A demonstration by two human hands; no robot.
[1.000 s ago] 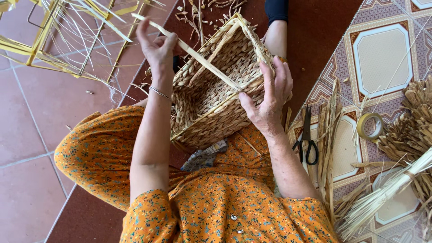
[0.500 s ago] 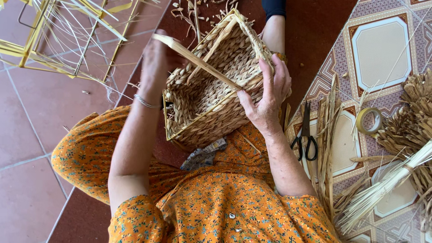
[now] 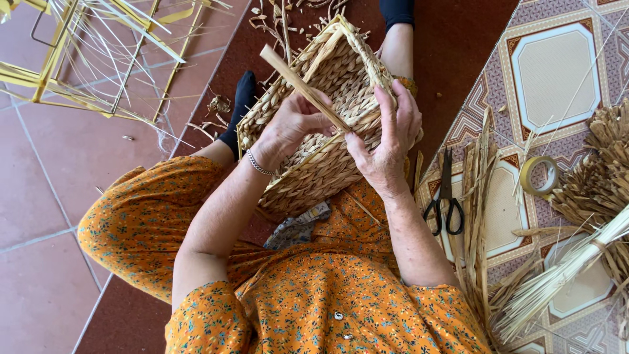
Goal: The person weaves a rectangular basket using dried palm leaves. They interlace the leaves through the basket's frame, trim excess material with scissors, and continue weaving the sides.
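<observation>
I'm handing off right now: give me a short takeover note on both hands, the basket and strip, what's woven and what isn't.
Left hand: fingers pinched on the flat straw strip at the basket's open mouth.
Right hand: gripping the rim of the woven rectangular basket, which rests tilted on the person's lap.
Nearby, on the patterned floor to the right: black scissors, tape roll, bundles of dry straw.
Done: walls and rim look fully woven.
Left: the strip's long free end sticks out up-left, not yet worked in; how far it is threaded cannot be seen.

black scissors (image 3: 445,208), tape roll (image 3: 540,176); yellow wire frame (image 3: 39,78)
</observation>
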